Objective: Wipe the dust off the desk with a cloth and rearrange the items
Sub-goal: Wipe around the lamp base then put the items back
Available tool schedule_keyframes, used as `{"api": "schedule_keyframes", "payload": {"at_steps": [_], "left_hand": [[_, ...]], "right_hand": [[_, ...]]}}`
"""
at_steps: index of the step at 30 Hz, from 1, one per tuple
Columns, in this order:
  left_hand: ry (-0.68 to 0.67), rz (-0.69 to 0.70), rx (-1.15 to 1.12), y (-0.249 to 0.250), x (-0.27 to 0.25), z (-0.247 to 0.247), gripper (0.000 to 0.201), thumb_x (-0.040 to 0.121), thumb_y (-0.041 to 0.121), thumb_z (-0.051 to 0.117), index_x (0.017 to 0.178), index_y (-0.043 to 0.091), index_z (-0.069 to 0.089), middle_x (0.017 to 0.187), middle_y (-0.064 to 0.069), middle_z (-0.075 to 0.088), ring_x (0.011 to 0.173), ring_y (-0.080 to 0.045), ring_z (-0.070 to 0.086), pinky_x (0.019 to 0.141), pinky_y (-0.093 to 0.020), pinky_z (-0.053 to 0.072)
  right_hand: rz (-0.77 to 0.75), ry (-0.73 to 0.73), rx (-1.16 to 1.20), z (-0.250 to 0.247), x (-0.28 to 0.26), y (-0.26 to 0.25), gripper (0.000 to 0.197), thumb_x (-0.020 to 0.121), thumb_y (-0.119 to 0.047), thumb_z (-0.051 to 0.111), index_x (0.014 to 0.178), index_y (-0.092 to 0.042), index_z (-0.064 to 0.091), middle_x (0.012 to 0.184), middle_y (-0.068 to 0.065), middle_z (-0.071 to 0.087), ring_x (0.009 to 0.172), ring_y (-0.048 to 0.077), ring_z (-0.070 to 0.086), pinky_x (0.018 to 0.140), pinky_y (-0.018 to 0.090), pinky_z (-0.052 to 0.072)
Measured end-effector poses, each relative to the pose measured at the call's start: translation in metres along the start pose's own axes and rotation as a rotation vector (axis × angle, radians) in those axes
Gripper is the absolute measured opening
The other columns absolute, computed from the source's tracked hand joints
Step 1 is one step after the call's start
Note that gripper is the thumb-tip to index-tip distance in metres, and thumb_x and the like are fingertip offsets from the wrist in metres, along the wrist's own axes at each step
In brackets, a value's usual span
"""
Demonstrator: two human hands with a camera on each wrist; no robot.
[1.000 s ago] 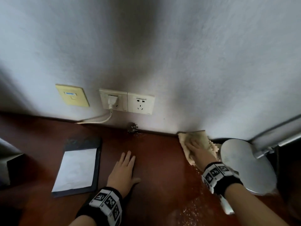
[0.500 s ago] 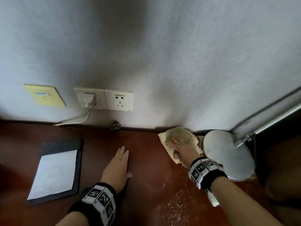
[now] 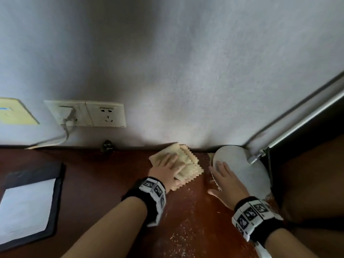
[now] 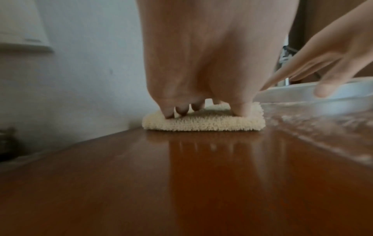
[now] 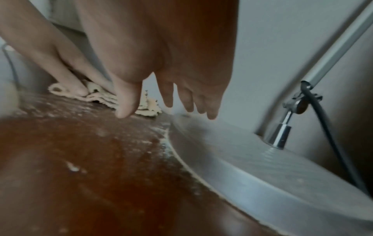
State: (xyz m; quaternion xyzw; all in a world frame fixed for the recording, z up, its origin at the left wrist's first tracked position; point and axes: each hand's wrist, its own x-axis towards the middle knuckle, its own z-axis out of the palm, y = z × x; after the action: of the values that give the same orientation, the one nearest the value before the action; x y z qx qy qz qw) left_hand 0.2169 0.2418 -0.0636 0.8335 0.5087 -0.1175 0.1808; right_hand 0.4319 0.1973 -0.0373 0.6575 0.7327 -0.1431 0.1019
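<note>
A folded cream cloth (image 3: 192, 167) (image 4: 201, 125) (image 5: 101, 97) lies on the red-brown desk (image 3: 111, 175) close to the wall. My left hand (image 3: 172, 169) (image 4: 201, 95) presses on it with fingertips and thumb spread on top. Right of it, my right hand (image 3: 220, 178) (image 5: 156, 108) hovers open, its fingers over the left rim of the round silver lamp base (image 3: 243, 162) (image 5: 262, 167) and its thumb over the desk. White dust (image 3: 186, 231) (image 5: 101, 132) speckles the desk in front of the cloth and along the lamp base.
A dark folder with a white sheet (image 3: 28, 205) lies at the left. The wall behind carries a double socket (image 3: 104, 114) with a white plug (image 3: 68, 116) and a yellow panel (image 3: 13, 112). The lamp's metal arm (image 3: 307, 116) slants up at right; a black cable (image 5: 327, 127) hangs beside it.
The cloth has passed from my right hand to my left, which left its flat spot on the desk. My right hand has moved right, over the lamp base.
</note>
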Motion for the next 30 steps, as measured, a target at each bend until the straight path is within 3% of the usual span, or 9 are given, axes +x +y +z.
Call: {"api": "schedule_keyframes", "payload": {"at_steps": [7, 9, 11, 13, 17, 20, 23, 26, 30], "left_hand": [[-0.018, -0.128, 0.068, -0.055, -0.024, 0.000, 0.062, 0.096, 0.054, 0.033, 0.149, 0.042, 0.002, 0.159, 0.002, -0.015, 0.147, -0.022, -0.013, 0.120, -0.044, 0.001], [-0.017, -0.019, 0.082, -0.053, -0.043, 0.008, 0.060, 0.097, 0.052, 0.032, 0.150, 0.039, 0.009, 0.160, -0.004, -0.006, 0.147, -0.028, -0.006, 0.118, -0.051, 0.011], [0.041, 0.168, 0.207, -0.050, -0.066, 0.022, 0.055, 0.090, 0.052, 0.033, 0.142, 0.035, 0.036, 0.151, -0.010, 0.036, 0.139, -0.035, 0.030, 0.101, -0.055, 0.042], [0.096, 0.358, 0.301, -0.050, -0.093, 0.043, 0.049, 0.085, 0.053, 0.033, 0.129, 0.038, 0.048, 0.136, -0.003, 0.056, 0.125, -0.031, 0.052, 0.092, -0.046, 0.052], [0.023, 0.411, 0.338, -0.066, -0.096, 0.038, 0.039, 0.085, 0.048, 0.037, 0.113, 0.041, 0.063, 0.131, 0.006, 0.059, 0.125, -0.025, 0.048, 0.093, -0.039, 0.053], [0.027, 0.055, 0.190, -0.087, -0.072, 0.010, 0.054, 0.089, 0.044, 0.047, 0.141, 0.031, 0.040, 0.157, -0.010, 0.022, 0.145, -0.027, 0.021, 0.112, -0.042, 0.033], [0.030, -0.178, 0.152, -0.097, -0.067, -0.003, 0.076, 0.092, 0.051, 0.047, 0.151, 0.030, 0.006, 0.159, 0.000, -0.015, 0.148, -0.016, -0.006, 0.118, -0.035, 0.015], [-0.005, -0.065, 0.239, -0.082, -0.069, 0.008, 0.070, 0.095, 0.051, 0.037, 0.151, 0.035, -0.003, 0.160, 0.001, -0.011, 0.148, -0.021, -0.009, 0.120, -0.037, 0.004], [-0.003, 0.332, 0.383, -0.058, -0.100, 0.038, 0.066, 0.085, 0.067, 0.024, 0.140, 0.033, 0.036, 0.146, -0.006, 0.045, 0.136, -0.030, 0.035, 0.105, -0.041, 0.036]], "right_hand": [[-0.161, -0.177, 0.069, 0.015, -0.001, -0.031, 0.086, 0.090, -0.044, 0.056, 0.152, -0.023, -0.001, 0.158, -0.003, -0.017, 0.145, 0.012, -0.014, 0.117, 0.028, 0.001], [-0.151, -0.194, 0.104, 0.017, 0.000, -0.030, 0.087, 0.089, -0.044, 0.057, 0.152, -0.023, 0.000, 0.158, -0.003, -0.017, 0.145, 0.011, -0.014, 0.118, 0.029, 0.003], [-0.155, -0.198, 0.100, 0.016, 0.000, -0.030, 0.087, 0.089, -0.044, 0.057, 0.152, -0.022, 0.000, 0.158, -0.003, -0.016, 0.145, 0.011, -0.013, 0.118, 0.029, 0.005], [-0.155, -0.198, 0.103, 0.016, 0.001, -0.030, 0.087, 0.089, -0.044, 0.057, 0.152, -0.023, 0.000, 0.158, -0.003, -0.016, 0.145, 0.011, -0.013, 0.117, 0.028, 0.005], [-0.136, -0.204, 0.099, 0.015, 0.000, -0.032, 0.087, 0.089, -0.044, 0.057, 0.151, -0.025, -0.001, 0.158, -0.004, -0.016, 0.145, 0.009, -0.013, 0.117, 0.028, 0.006], [-0.119, -0.208, 0.087, 0.014, 0.000, -0.034, 0.087, 0.089, -0.043, 0.058, 0.152, -0.024, 0.000, 0.158, -0.004, -0.015, 0.145, 0.010, -0.012, 0.118, 0.030, 0.009], [-0.099, -0.205, 0.060, 0.016, -0.001, -0.040, 0.088, 0.088, -0.042, 0.059, 0.152, -0.025, 0.001, 0.158, -0.003, -0.014, 0.146, 0.011, -0.010, 0.119, 0.034, 0.012], [-0.095, -0.216, 0.048, 0.019, -0.007, -0.045, 0.089, 0.087, -0.043, 0.060, 0.152, -0.025, 0.001, 0.158, -0.001, -0.014, 0.146, 0.014, -0.010, 0.118, 0.033, 0.011], [-0.090, -0.216, 0.083, 0.021, -0.010, -0.046, 0.090, 0.087, -0.044, 0.061, 0.151, -0.028, 0.000, 0.158, -0.003, -0.015, 0.145, 0.012, -0.012, 0.118, 0.033, 0.010]]}}
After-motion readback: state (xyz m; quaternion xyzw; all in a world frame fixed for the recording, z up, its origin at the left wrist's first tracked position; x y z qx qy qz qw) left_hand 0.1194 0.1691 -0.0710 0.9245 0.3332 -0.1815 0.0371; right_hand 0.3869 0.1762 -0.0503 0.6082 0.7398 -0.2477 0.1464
